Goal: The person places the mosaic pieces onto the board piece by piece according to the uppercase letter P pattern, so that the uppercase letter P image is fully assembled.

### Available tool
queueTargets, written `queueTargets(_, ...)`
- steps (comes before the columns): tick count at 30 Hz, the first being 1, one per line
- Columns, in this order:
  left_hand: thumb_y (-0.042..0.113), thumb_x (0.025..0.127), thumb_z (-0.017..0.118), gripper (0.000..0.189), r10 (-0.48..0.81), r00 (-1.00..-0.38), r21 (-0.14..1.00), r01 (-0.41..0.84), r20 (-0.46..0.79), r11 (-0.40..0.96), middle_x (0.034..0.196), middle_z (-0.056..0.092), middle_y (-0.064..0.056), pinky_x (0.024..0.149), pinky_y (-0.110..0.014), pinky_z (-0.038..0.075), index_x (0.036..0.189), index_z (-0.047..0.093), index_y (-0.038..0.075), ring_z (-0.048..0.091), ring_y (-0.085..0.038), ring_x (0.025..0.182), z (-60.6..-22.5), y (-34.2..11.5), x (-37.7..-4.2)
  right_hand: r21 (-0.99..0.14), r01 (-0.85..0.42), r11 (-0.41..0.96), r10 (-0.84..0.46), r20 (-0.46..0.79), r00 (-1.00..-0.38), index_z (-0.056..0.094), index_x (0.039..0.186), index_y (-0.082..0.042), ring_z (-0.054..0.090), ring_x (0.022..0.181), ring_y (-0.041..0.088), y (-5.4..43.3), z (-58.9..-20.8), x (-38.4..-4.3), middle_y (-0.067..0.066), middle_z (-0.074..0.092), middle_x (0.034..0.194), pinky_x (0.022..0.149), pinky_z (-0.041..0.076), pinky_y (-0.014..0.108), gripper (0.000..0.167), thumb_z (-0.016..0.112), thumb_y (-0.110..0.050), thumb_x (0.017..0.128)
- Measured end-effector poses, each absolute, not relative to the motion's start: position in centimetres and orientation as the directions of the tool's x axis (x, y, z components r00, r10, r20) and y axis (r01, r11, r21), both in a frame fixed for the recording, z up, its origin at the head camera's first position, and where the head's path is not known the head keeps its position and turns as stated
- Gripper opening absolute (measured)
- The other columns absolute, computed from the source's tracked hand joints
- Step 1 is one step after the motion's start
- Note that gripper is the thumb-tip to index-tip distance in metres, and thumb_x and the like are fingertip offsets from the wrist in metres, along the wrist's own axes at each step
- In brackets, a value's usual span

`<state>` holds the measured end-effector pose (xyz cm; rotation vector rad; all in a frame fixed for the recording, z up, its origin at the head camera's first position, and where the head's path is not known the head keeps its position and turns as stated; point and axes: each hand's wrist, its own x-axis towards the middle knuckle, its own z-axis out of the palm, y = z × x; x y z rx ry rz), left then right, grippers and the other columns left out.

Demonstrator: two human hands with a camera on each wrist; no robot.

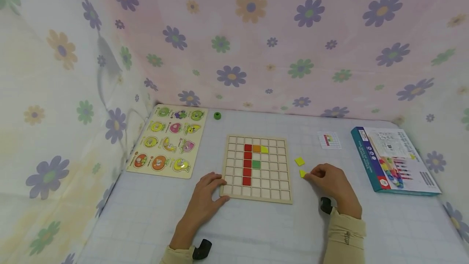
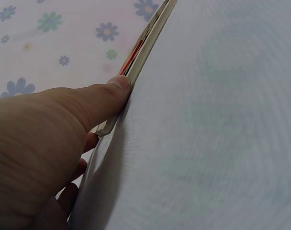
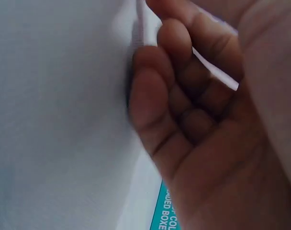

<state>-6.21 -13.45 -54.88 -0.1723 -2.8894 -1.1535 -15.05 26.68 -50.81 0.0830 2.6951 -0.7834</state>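
A square wooden grid board [image 1: 274, 176] lies in the middle of the table in the head view. Red tiles [image 1: 247, 164] form a column on it, with an orange tile [image 1: 256, 148], a yellow tile [image 1: 264, 149] and a green tile [image 1: 256, 164] to their right. My left hand [image 1: 205, 194] holds the board's near left corner, thumb on the front edge [image 2: 136, 62] and fingers at the side. Right of the board, my right hand [image 1: 331, 184] pinches a yellow tile [image 1: 302, 173] at the table surface. Another loose yellow tile [image 1: 299, 161] lies just beyond it. The fingers hide the pinched tile in the right wrist view.
A fruit puzzle board [image 1: 166, 141] lies at the left, with a small green bead [image 1: 217, 115] near its far right corner. A pattern card [image 1: 329, 140] sits behind the right hand, and a teal-edged box [image 1: 399, 162] lies further right. Flowered cloth walls surround the table.
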Motion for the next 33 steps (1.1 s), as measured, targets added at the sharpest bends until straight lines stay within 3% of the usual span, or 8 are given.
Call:
queueTargets(3, 0.029, 0.082, 0.087, 0.04, 0.091, -0.994, 0.687, 0.11, 0.063, 0.719, 0.14, 0.06, 0.003, 0.122, -0.052, 0.037, 0.118, 0.071, 0.022, 0.043, -0.024, 0.145, -54.8, -13.5, -6.2, -0.505, 0.163, 0.848, -0.024, -0.343, -0.939, 0.071, 0.104, -0.01, 0.056, 0.091, 0.024, 26.6, -50.7, -15.0, 0.007, 0.066, 0.096, 0.076, 0.049, 0.034, 0.04, 0.076, -0.046, 0.09)
queueTargets(9, 0.028, 0.081, 0.087, 0.041, 0.086, -0.994, 0.687, 0.112, 0.072, 0.718, 0.139, 0.061, 0.001, 0.121, -0.053, 0.038, 0.118, 0.071, 0.021, 0.044, -0.025, 0.145, -54.6, -13.4, -6.2, -0.541, 0.141, 0.829, -0.061, -0.338, -0.939, 0.071, 0.118, -0.008, 0.059, 0.098, 0.026, 26.3, -50.8, -15.1, 0.01, 0.069, 0.108, 0.09, 0.053, 0.046, 0.044, 0.08, -0.038, 0.088)
queueTargets(16, 0.027, 0.082, 0.087, 0.04, 0.092, -0.993, 0.684, 0.12, 0.077, 0.72, 0.139, 0.061, 0.001, 0.121, -0.053, 0.038, 0.118, 0.071, 0.02, 0.044, -0.026, 0.144, -54.6, -13.5, -6.2, -0.529, 0.111, 0.841, -0.09, -0.339, -0.936, 0.073, 0.102, -0.011, 0.057, 0.087, 0.02, 25.8, -50.7, -15.2, 0.002, 0.069, 0.091, 0.076, 0.048, 0.031, 0.036, 0.08, -0.043, 0.087)
queueTargets(19, 0.028, 0.082, 0.086, 0.04, 0.089, -0.994, 0.687, 0.112, 0.07, 0.718, 0.139, 0.061, 0.002, 0.122, -0.052, 0.037, 0.118, 0.071, 0.021, 0.044, -0.025, 0.145, -54.7, -13.5, -6.2, -0.528, 0.115, 0.841, -0.102, -0.364, -0.926, 0.072, 0.101, -0.012, 0.056, 0.088, 0.02, 25.6, -50.5, -15.1, 0.001, 0.068, 0.09, 0.075, 0.046, 0.03, 0.032, 0.08, -0.041, 0.087)
queueTargets(23, 0.03, 0.082, 0.086, 0.041, 0.084, -0.995, 0.69, 0.102, 0.059, 0.717, 0.14, 0.06, 0.003, 0.122, -0.052, 0.037, 0.119, 0.071, 0.022, 0.043, -0.024, 0.145, -54.8, -13.5, -6.2, -0.555, 0.07, 0.829, -0.144, -0.334, -0.931, 0.07, 0.112, -0.012, 0.055, 0.093, 0.022, 25.6, -50.6, -15.0, 0.005, 0.064, 0.098, 0.079, 0.048, 0.033, 0.03, 0.08, -0.028, 0.088)
queueTargets(28, 0.03, 0.082, 0.087, 0.041, 0.087, -0.994, 0.69, 0.108, 0.065, 0.715, 0.14, 0.06, 0.003, 0.122, -0.052, 0.037, 0.119, 0.071, 0.022, 0.043, -0.024, 0.145, -54.8, -13.5, -6.2, -0.59, -0.054, 0.806, -0.238, -0.238, -0.942, 0.066, 0.132, -0.013, 0.055, 0.094, 0.022, 25.5, -51.1, -15.2, 0.008, 0.063, 0.106, 0.08, 0.049, 0.032, 0.045, 0.079, -0.016, 0.089)
queueTargets(33, 0.028, 0.082, 0.087, 0.039, 0.1, -0.991, 0.691, 0.135, 0.091, 0.71, 0.139, 0.061, 0.0, 0.121, -0.054, 0.037, 0.117, 0.071, 0.021, 0.044, -0.026, 0.144, -54.7, -13.5, -6.3, -0.584, -0.008, 0.812, -0.207, -0.274, -0.939, 0.068, 0.128, -0.01, 0.056, 0.097, 0.024, 25.1, -51.0, -15.3, 0.01, 0.065, 0.11, 0.083, 0.051, 0.035, 0.042, 0.08, -0.019, 0.089)
